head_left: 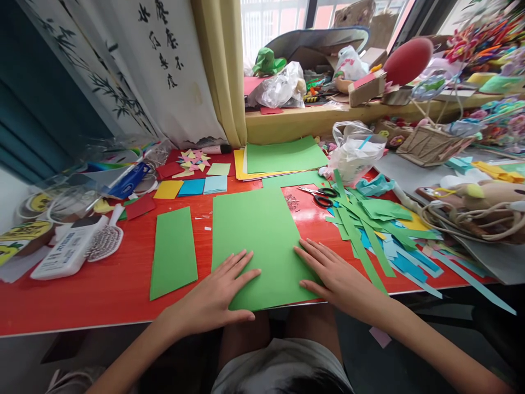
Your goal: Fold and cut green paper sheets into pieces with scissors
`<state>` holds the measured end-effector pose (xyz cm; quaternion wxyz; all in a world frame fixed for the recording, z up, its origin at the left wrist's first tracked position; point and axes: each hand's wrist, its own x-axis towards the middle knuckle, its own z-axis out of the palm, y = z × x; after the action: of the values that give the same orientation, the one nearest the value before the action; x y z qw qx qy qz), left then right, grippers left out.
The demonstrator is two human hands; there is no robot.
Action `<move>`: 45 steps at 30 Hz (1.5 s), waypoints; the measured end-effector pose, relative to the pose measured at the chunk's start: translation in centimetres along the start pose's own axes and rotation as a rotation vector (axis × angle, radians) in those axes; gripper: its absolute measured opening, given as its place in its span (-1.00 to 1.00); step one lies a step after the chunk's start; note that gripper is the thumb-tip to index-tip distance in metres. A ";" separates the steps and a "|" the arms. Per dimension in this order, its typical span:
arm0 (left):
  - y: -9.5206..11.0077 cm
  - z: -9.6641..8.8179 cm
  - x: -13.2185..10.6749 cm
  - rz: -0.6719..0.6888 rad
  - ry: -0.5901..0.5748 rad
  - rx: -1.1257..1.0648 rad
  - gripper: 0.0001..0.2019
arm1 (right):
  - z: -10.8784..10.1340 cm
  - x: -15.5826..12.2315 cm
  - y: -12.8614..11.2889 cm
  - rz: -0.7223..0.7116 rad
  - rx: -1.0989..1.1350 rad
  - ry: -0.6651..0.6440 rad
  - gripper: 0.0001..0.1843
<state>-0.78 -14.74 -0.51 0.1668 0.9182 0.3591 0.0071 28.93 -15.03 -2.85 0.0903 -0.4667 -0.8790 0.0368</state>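
A large sheet of green paper [256,235] lies on the red table in front of me, its near edge at the table's front edge. My left hand [223,290] rests on its lower left part, fingers stretched out and apart. On its lower right edge lies my right hand [324,271], also flat with the fingers extended. Left of the sheet is a narrower green paper piece [174,251]. Scissors with black handles [324,196] lie beyond my right hand, with their blades pointing left.
Green and blue paper strips [369,235] are heaped at the right, some hanging over the front edge. A white bottle [69,246] and a hairbrush [107,241] lie at the left. Behind are stacked green sheets [285,155], small coloured squares [191,186] and a plastic bag [355,153].
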 end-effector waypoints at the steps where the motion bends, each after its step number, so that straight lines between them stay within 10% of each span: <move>1: 0.0 -0.1 0.0 0.003 0.005 -0.008 -0.29 | 0.2 -0.2 -0.1 -0.007 -0.001 0.013 -0.31; 27: -1.6 -1.0 1.8 0.044 0.033 0.040 -0.31 | 0.9 -0.3 -0.3 -0.040 -0.040 0.049 -0.41; 45: 0.5 0.9 0.8 0.237 0.441 0.538 -0.64 | 0.1 -1.2 -1.0 -0.185 -0.096 0.120 -0.48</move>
<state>0.29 -14.83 -1.29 -0.1639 0.9408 0.2668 0.1296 28.70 -16.57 -2.97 0.1233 -0.3889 -0.9121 -0.0417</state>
